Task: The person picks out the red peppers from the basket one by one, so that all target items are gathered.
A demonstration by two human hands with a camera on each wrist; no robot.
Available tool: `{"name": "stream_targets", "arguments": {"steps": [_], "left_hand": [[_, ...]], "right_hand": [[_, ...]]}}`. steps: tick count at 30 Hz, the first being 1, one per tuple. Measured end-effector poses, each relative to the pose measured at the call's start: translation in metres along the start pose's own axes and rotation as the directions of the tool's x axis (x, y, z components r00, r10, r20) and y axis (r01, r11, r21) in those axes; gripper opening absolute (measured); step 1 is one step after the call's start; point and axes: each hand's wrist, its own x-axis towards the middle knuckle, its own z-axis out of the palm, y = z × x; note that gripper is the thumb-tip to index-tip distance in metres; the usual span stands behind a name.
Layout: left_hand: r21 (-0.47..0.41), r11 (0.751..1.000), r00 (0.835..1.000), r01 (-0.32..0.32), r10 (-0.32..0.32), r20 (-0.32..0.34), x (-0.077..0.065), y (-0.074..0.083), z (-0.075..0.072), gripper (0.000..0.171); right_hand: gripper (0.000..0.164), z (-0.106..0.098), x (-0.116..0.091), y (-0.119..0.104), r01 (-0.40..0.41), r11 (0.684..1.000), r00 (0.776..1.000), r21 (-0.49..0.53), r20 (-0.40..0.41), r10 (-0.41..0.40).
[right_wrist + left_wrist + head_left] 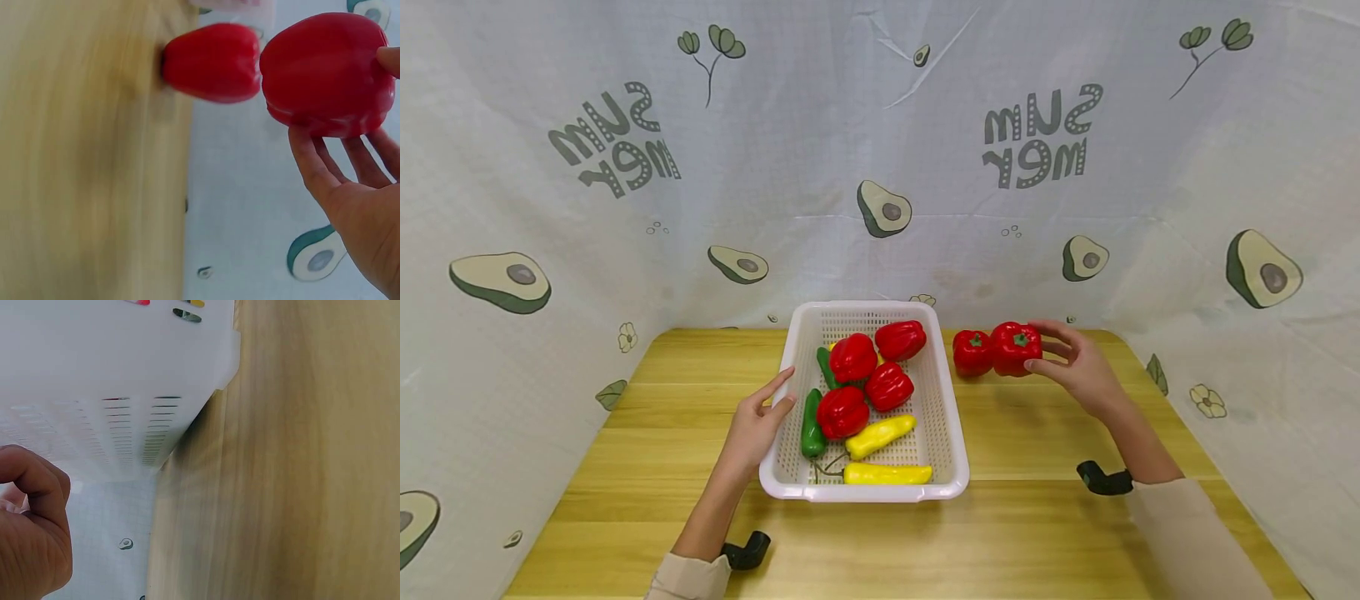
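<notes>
A red bell pepper (1016, 348) is in my right hand (1078, 367), the thumb on its near side and the fingers on its far side. The right wrist view shows this held pepper (328, 75) raised off the table. Just left of it, a second red bell pepper (972, 353) stands on the table. My left hand (758, 425) grips the left rim of a white plastic basket (953, 433), thumb and forefinger over the edge. Inside lie several red bell peppers (842, 412), long yellow peppers (887, 474) and green peppers (812, 425).
The wooden table (700, 467) runs back to a hanging pale sheet (820, 167) printed with avocados, which also flanks both sides. Each wrist has a black camera mount (1105, 478) on it.
</notes>
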Motion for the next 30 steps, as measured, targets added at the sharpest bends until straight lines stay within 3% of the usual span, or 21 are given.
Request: {"name": "stream_targets", "arguments": {"steps": [12, 24, 30], "left_hand": [[-0.017, 1.000, 1.000, 0.004, -0.004, 0.000, 0.001, -0.001, 0.000, 0.048], [-0.053, 0.999, 1.000, -0.005, 0.006, 0.023, 0.000, 0.001, 0.001, 0.049], [-0.052, 0.999, 1.000, -0.009, 0.009, 0.017, 0.000, 0.001, -0.001, 0.050]], "right_hand": [[0.067, -0.012, 0.012, 0.037, -0.077, 0.997, 0.997, 0.022, 0.028, 0.077], [0.070, -0.008, 0.026, 0.070, -0.144, 0.987, 0.986, 0.069, 0.095, 0.137], [0.071, -0.001, 0.029, 0.076, -0.150, 0.987, 0.983, 0.052, 0.110, 0.144]]}}
